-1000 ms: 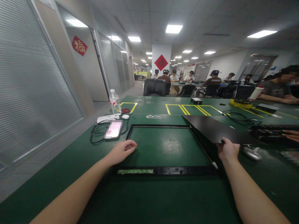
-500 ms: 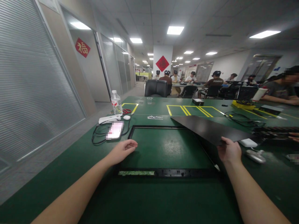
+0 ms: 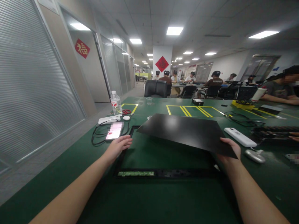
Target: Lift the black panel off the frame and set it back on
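A thin black rectangular panel (image 3: 182, 129) is tilted in the air above a black rectangular frame (image 3: 187, 173) on the green table. My right hand (image 3: 230, 151) grips the panel by its near right corner, thumb on top and the other fingers hidden beneath. My left hand (image 3: 118, 147) is open, fingers stretched, beside the frame's left side and apart from the panel. A green circuit board (image 3: 136, 173) lies along the left part of the frame's near bar. The panel hides most of the frame's far and right sides.
Left of the frame lie a phone (image 3: 114, 130), black cables and a white device (image 3: 109, 120), near a water bottle (image 3: 116, 103) and red scissors (image 3: 126, 111). On the right are a white bar-shaped device (image 3: 240, 137) and a silver object (image 3: 255, 156). Another person's hand shows at the right edge.
The panel has swung left and now spans much of the frame, uncovering the white device on the right. My left hand has shifted slightly left, its fingers straighter.
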The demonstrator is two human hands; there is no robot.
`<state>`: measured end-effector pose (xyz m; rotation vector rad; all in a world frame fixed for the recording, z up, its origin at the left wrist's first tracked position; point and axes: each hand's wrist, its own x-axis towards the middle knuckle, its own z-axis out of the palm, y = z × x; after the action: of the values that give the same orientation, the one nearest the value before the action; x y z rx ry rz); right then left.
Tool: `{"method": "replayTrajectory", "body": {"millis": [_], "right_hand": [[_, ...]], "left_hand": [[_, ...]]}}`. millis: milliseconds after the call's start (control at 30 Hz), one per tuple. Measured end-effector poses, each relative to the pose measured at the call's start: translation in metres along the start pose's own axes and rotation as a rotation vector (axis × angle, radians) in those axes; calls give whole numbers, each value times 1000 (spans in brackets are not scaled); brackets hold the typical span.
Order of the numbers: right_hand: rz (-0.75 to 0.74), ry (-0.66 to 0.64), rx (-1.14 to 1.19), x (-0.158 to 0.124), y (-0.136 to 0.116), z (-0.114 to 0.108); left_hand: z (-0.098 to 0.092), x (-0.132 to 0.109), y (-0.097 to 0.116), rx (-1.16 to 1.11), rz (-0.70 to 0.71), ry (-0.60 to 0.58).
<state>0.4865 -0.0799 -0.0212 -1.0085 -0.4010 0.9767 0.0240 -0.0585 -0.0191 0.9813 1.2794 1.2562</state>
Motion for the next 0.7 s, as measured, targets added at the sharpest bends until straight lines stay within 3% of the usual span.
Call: {"method": "replayTrajectory", "body": {"millis": [100,200,533,700], "right_hand": [[118,45,1,-5,-3,2],[140,6,-63,-12,-6,6],[272,-178,-95,-19,-2,12],[344,-235,-101,-18,4,14]], "left_hand": [[1,-1,3,-89,-34,6],[2,-3,6,-155,-86,-17],[-1,-9,15,-242,-189,-247],[-3,-7,14,-281,-85,-138]]}}
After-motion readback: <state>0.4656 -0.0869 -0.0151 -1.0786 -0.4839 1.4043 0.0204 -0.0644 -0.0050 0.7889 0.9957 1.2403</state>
